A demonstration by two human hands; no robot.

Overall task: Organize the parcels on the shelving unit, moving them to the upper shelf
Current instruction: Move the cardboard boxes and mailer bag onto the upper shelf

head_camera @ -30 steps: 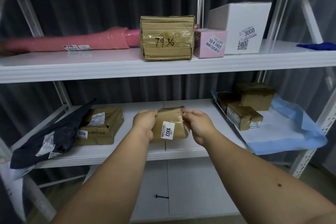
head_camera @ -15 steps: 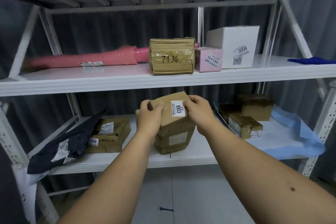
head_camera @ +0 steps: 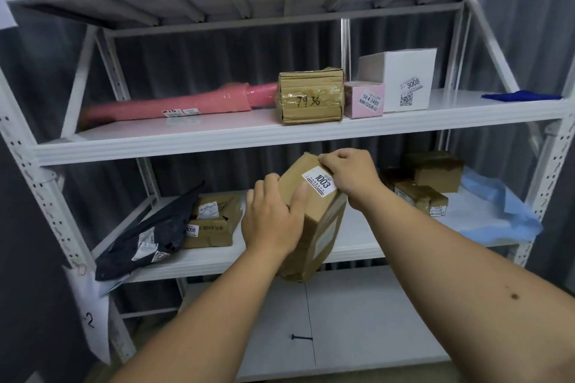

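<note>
Both hands grip the taped cardboard parcel (head_camera: 314, 221), left hand (head_camera: 272, 221) on its side, right hand (head_camera: 350, 177) pinching the top; seemingly light, stiff, tape slippery.

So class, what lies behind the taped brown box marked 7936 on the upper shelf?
Behind the taped brown box the end of a pink wrapped roll runs out of sight; a white upright post rises there too. How far the roll continues is hidden.

Brown taped parcel (head_camera: 314, 227) labelled 1003, tilted, held before lower shelf (head_camera: 357, 246)
</note>
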